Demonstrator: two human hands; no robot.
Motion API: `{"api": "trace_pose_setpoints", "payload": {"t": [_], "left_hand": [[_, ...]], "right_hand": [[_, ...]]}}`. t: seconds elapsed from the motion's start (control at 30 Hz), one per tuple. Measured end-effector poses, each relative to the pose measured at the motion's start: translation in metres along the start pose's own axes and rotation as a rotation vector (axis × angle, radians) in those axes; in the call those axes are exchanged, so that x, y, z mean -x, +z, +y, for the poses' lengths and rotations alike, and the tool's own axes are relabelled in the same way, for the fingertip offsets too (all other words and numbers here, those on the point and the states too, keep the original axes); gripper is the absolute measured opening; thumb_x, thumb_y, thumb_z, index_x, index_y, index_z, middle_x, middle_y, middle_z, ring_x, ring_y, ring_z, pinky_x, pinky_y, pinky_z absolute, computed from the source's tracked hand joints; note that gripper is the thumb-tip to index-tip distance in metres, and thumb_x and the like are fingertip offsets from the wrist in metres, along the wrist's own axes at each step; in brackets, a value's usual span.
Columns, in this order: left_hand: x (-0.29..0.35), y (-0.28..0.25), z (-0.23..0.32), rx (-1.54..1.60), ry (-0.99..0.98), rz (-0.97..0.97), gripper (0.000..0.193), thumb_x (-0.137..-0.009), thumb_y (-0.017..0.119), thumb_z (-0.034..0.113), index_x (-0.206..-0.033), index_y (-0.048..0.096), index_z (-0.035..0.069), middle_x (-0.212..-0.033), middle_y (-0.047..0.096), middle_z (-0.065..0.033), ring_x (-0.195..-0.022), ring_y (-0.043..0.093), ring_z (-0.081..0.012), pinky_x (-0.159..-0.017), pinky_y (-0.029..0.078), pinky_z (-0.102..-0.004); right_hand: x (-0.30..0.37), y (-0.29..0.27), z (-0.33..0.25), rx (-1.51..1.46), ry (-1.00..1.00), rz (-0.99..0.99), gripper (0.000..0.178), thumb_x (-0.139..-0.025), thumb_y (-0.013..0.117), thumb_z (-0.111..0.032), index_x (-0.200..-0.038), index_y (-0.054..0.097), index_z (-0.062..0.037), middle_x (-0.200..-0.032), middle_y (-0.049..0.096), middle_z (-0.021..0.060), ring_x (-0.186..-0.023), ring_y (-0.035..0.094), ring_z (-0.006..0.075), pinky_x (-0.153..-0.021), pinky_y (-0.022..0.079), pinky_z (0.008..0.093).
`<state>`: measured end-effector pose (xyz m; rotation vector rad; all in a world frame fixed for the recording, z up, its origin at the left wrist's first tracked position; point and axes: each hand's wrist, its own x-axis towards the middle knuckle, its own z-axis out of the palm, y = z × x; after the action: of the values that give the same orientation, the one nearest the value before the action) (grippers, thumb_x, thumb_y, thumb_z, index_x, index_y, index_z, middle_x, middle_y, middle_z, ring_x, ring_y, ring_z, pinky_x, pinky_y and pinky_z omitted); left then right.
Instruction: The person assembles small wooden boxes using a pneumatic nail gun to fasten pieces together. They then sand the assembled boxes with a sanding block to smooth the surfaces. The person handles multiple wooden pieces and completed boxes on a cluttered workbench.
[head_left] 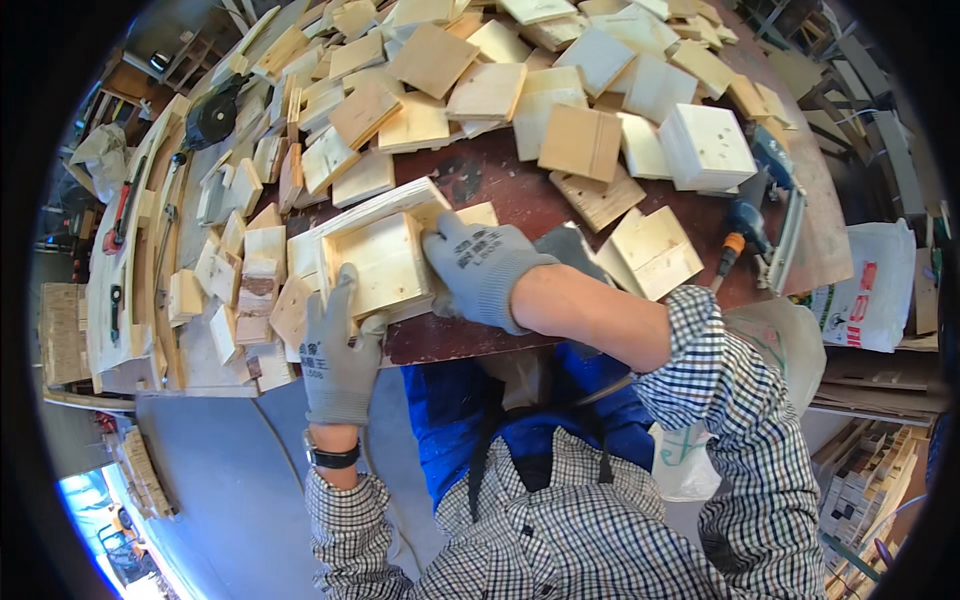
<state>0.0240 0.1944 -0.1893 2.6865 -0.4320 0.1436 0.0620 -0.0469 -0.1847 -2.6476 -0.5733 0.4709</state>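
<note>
A small pale wooden box (381,262), with low walls round a flat board, sits near the front edge of the workbench. My left hand (338,350), in a grey glove, closes on its near left corner, fingers along the left wall and thumb at the front. My right hand (488,268), gloved the same way, grips the box's right side; some of its fingertips are hidden behind the wall. A dark grey sheet-like piece (572,246) lies just beyond my right wrist, partly covered by it. Wood offcuts (262,270) stand close by my left hand.
A large heap of square wood boards (435,60) covers the far side of the dark red bench top (470,335). On the right lie a stack of blocks (706,148) and a blue-and-orange power tool (745,222). Red-handled pliers (118,222) and a black tape measure (212,118) lie left.
</note>
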Motion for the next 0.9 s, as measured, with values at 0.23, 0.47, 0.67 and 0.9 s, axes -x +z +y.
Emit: {"api": "trace_pose_setpoints", "payload": {"t": [0.23,0.47,0.67,0.9], "left_hand": [[0.006,0.006,-0.008,-0.039,0.076,0.094,0.061,-0.092,0.073,0.013,-0.15,0.056,0.007,-0.14,0.063,-0.022,-0.119,0.06,-0.0462,-0.102,0.052,-0.051],[0.008,0.007,-0.002,0.038,-0.043,0.056,0.063,-0.09,0.074,0.015,-0.15,0.056,0.006,-0.129,0.061,-0.0261,-0.114,0.06,-0.0463,-0.095,0.052,-0.0502],[0.01,0.002,-0.004,0.044,-0.05,0.058,0.065,-0.091,0.075,0.017,-0.151,0.055,0.005,-0.125,0.06,-0.0263,-0.111,0.06,-0.0472,-0.096,0.051,-0.0511],[0.008,0.003,0.002,0.036,-0.09,0.032,0.07,-0.087,0.079,0.016,-0.151,0.054,0.006,-0.12,0.061,-0.0242,-0.106,0.061,-0.0449,-0.092,0.053,-0.0494]], "right_hand": [[0.034,-0.091,0.034,-0.073,-0.042,0.182,0.04,-0.097,0.066,-0.031,-0.132,0.069,-0.0106,-0.125,0.07,0.0213,-0.119,0.068,0.0394,-0.106,0.052,0.0472],[0.063,-0.217,0.217,0.321,0.606,0.398,0.058,-0.095,0.072,-0.045,-0.141,0.066,-0.0091,-0.131,0.071,0.0222,-0.12,0.07,0.0376,-0.103,0.054,0.0461],[0.038,-0.192,0.225,0.53,0.684,0.115,0.061,-0.092,0.07,-0.045,-0.143,0.064,-0.011,-0.145,0.064,0.0205,-0.134,0.062,0.0363,-0.113,0.047,0.0463],[0.061,-0.254,0.213,0.425,0.625,0.054,0.059,-0.091,0.072,-0.038,-0.142,0.066,-0.0085,-0.141,0.068,0.0151,-0.126,0.066,0.0287,-0.109,0.05,0.0409]]}}
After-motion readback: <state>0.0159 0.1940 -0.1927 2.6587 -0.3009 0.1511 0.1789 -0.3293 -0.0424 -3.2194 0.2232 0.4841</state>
